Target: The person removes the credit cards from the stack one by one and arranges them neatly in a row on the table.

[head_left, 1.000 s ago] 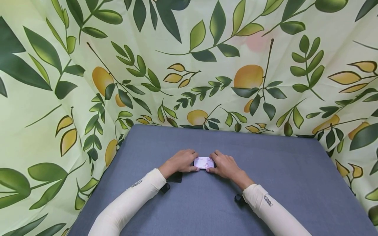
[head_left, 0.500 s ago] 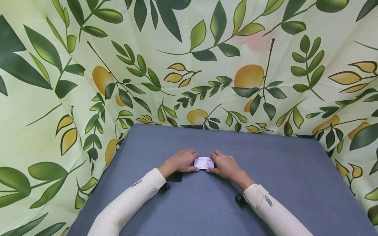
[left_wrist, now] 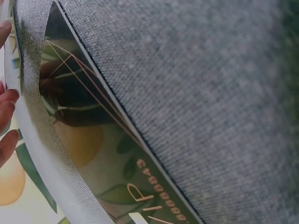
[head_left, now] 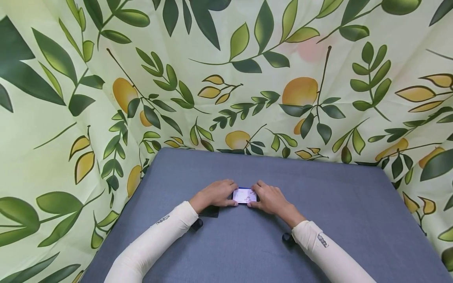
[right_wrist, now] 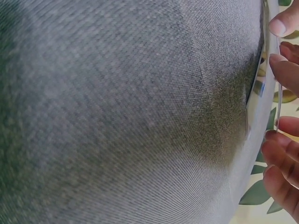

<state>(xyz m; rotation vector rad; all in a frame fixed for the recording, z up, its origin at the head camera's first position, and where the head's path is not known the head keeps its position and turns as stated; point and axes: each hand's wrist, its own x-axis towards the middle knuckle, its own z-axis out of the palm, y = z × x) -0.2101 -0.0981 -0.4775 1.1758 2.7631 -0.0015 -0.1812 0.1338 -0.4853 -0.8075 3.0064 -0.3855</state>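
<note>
— Head view first: what did you have in front of you?

— I saw a small white card [head_left: 244, 195] lying on the grey bench [head_left: 339, 212], with a thin dark blue edge showing along its far side. That could have been a second card or a sleeve under it; I could not tell which. The card sat toward the near half of the bench, roughly midway between its left and right edges.

— And the hands?

— My left hand [head_left: 216, 193] was at the card's left end, fingers curled over its far edge and the thumb on its near edge, so it pinched that end. My right hand [head_left: 269, 197] mirrored it at the card's right end, also pinching. Both rested low on the bench, with the card bridging the gap between them.

— Did the wrist views add anything?

— On the left wrist view I saw a dark glossy card [left_wrist: 84, 126] flat on the cloth, right by the camera, with gold lines and embossed digits, and my fingertips [left_wrist: 7, 121] at the picture's left edge. On the right wrist view I saw fingers [right_wrist: 285, 70] closed on a thin pale card edge [right_wrist: 271, 74] just beyond the bench cloth.

— Anything else around the card?

— A leaf-and-lemon printed curtain [head_left: 247, 78] stood behind the bench and on both sides.
</note>
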